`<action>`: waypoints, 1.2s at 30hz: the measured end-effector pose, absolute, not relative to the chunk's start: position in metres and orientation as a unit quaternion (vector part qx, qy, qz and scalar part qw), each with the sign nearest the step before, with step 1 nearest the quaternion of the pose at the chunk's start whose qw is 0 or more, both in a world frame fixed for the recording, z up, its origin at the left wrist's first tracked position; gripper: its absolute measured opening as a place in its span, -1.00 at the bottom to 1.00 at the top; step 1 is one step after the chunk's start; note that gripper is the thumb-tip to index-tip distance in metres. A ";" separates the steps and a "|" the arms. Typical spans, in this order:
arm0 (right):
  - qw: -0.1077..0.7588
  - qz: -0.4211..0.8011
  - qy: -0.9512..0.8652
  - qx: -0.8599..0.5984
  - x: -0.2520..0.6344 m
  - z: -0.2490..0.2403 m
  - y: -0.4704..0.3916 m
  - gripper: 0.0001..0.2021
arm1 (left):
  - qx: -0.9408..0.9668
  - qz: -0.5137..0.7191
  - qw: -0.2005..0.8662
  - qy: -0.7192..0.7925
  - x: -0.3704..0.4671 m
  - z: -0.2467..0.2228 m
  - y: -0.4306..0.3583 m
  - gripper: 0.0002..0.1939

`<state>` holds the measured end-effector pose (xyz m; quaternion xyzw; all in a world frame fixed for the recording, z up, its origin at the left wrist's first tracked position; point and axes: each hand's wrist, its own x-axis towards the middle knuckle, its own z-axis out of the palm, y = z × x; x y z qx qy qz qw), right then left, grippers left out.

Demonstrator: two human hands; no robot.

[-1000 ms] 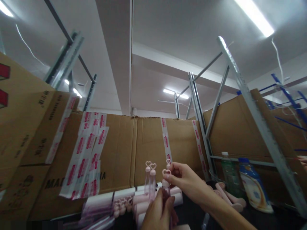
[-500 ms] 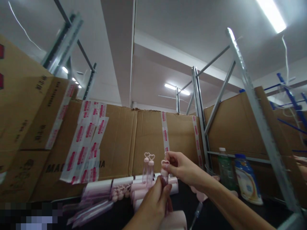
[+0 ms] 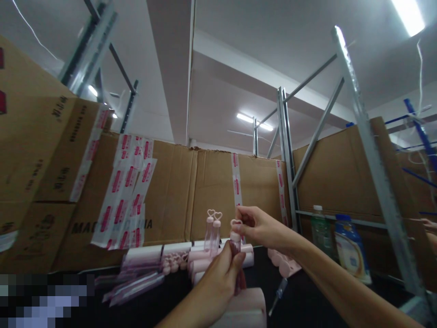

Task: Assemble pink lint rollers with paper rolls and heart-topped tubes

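Note:
My left hand (image 3: 216, 280) is closed around a clear pinkish tube (image 3: 235, 246), which stands upright in it. At the tube's top sits a pale pink cap (image 3: 235, 236) with a heart-shaped loop, and my right hand (image 3: 257, 226) pinches that loop between thumb and fingers. The tube's lower part is hidden by my left hand. Just left of them, two similar capped tubes (image 3: 214, 239) with heart loops stand upright. Pink cylinders (image 3: 248, 299) lie below and behind my left hand. A small heap of heart-topped caps (image 3: 174, 264) is further left.
Long clear tubes (image 3: 136, 288) lie on the black surface at left, beside white cylinders (image 3: 145, 253). On the right are pink rounded pieces (image 3: 284, 264), a small slim tool (image 3: 279, 294), a green bottle (image 3: 321, 234) and a blue-capped bottle (image 3: 351, 248). Taped cardboard (image 3: 170, 191) walls the back.
The view has tilted down slightly, so things sit higher in the picture. Both hands keep their hold on the tube and its cap, with little other visible movement.

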<state>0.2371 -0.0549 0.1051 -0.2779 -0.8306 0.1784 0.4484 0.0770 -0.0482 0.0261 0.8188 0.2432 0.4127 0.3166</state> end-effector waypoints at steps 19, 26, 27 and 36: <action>0.377 0.240 -0.866 -0.223 0.242 0.114 -0.045 -0.56 | 0.815 0.399 0.338 0.249 0.071 0.029 -0.050 -0.59; 0.357 0.274 -0.870 -0.200 0.242 0.117 -0.045 -0.58 | 0.796 0.404 0.371 0.258 0.069 0.023 -0.046 -0.50; 0.352 0.280 -0.871 -0.197 0.242 0.117 -0.044 -0.59 | 0.795 0.403 0.374 0.259 0.069 0.022 -0.046 -0.49; 0.341 0.313 -0.867 -0.184 0.241 0.114 -0.035 -0.60 | 0.794 0.405 0.383 0.241 0.072 0.019 -0.043 -0.46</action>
